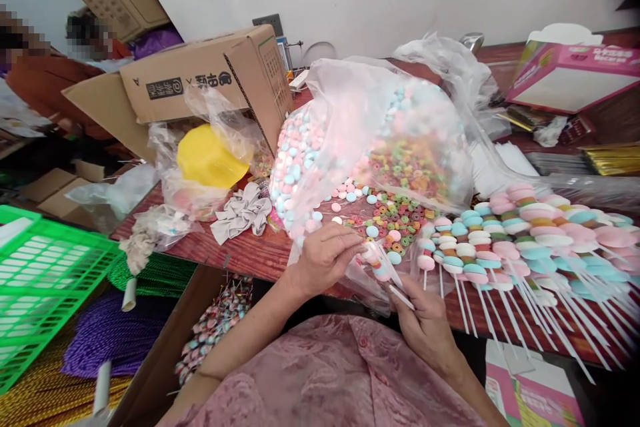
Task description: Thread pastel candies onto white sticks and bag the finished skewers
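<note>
Left of the candy pile, a candy stick was gripped low by the right hand, seemingly for steadiness, its top pinched by the left hand.

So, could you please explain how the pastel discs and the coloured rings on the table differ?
Shape: the pastel discs are rounded with no visible hole, while the coloured rings have open centres.
Size: the discs are clearly larger than the rings.
Colour: the discs are pink, light blue and white; the rings are mostly green, orange and reddish.
Both have pieces lying loose on the table.
</note>
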The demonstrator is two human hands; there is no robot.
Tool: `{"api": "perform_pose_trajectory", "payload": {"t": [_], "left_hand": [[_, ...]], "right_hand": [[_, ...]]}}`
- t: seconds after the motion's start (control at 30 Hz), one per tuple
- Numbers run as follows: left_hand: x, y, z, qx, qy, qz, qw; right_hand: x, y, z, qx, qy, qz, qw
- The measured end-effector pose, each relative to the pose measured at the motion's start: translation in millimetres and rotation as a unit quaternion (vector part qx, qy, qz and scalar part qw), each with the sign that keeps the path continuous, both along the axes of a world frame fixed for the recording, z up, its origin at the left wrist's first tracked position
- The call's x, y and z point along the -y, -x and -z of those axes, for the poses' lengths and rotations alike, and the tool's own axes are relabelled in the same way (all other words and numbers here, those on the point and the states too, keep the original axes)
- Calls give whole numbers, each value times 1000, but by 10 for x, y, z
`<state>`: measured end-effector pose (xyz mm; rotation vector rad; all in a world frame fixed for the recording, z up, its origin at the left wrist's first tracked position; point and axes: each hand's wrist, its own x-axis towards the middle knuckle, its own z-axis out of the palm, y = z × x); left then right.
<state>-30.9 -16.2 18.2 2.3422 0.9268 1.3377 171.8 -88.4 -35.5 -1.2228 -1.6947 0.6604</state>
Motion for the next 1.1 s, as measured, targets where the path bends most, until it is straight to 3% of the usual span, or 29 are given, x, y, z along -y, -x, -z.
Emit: {"api": "perform_pose_trajectory", "payload": {"t": [0.07, 0.13, 0.2, 0.27, 0.37, 0.47, 0.57, 0.67, 0.8, 0.9, 0.97, 1.03, 1.1], "left_hand": [[41, -9, 30, -49, -65, 1, 997], [89, -32, 71, -48, -72, 2, 996], [132, -66, 127, 15, 1, -16, 1000], [156, -104, 192, 133, 126, -40, 982], [148, -149, 266, 323, 309, -41, 893], [144, -188, 280, 427, 414, -19, 804], [191, -237, 271, 449, 465, 4, 763], [217, -253, 263, 421, 473, 31, 773], [-5, -93, 225, 322, 468, 36, 822], [-338, 90, 199, 167, 390, -56, 904], [-527, 160, 217, -30, 303, -122, 945], [-625, 172, 271, -215, 240, -155, 934], [-640, 155, 342, -310, 204, -168, 913]], "right_hand": [[-4, -15, 19, 18, 7, 4, 1000], [0, -34, 56, 30, 17, 13, 999], [8, -46, 98, 34, 22, 19, 999], [16, -41, 131, 32, 11, 23, 999], [20, -5, 151, 19, -26, 15, 999], [15, 41, 145, 3, -53, 5, 999], [15, 94, 133, -12, -61, -2, 998], [14, 147, 121, -17, -69, -12, 997], [-35, 106, 73, -17, -33, 13, 999], [-106, -34, 2, -24, 16, 78, 997], [-138, -125, -33, -31, 32, 113, 993], [-135, -173, -34, -36, 35, 124, 991], [-96, -174, 1, -40, 39, 114, 992]]}}
